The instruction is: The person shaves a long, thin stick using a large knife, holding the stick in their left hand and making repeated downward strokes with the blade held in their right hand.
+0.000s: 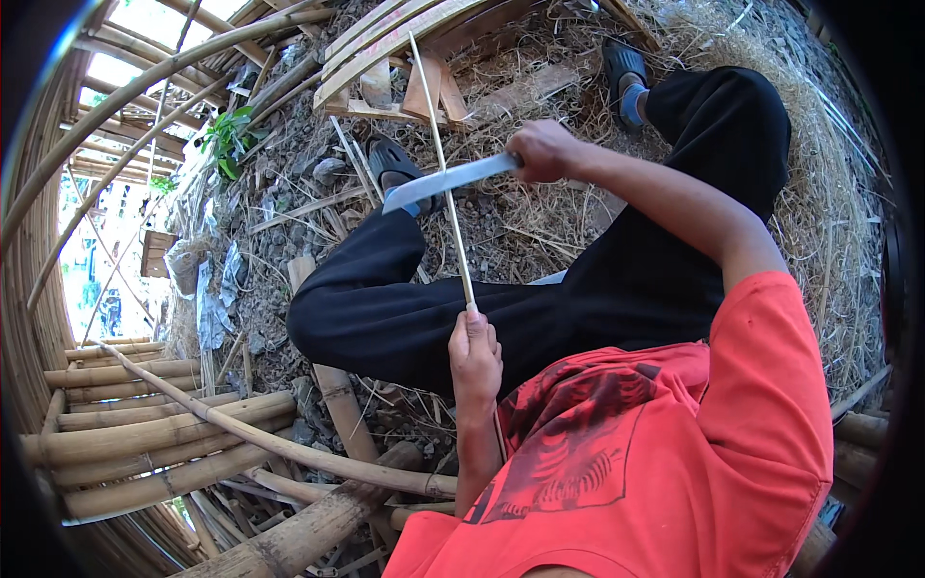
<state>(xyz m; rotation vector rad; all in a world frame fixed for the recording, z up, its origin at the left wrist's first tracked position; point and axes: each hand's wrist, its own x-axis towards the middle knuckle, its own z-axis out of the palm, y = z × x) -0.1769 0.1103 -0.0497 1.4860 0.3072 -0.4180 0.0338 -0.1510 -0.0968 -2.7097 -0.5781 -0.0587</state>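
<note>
only view is the head cam. left hand [475,361] has its fingers clamped round a thin pale stick [457,236], thumb up along it. right hand [547,151] is a closed fist on the handle end of a long knife [482,170], blade lying across the stick, though can't tell if the edge is biting.

as for how far along: stick's already long and slim, pale and bare-looking, but can't judge how much shaving is left, if any. most of it runs out past the left fingers toward the wood planks [385,43]; right fingers are well off to its right.
</note>
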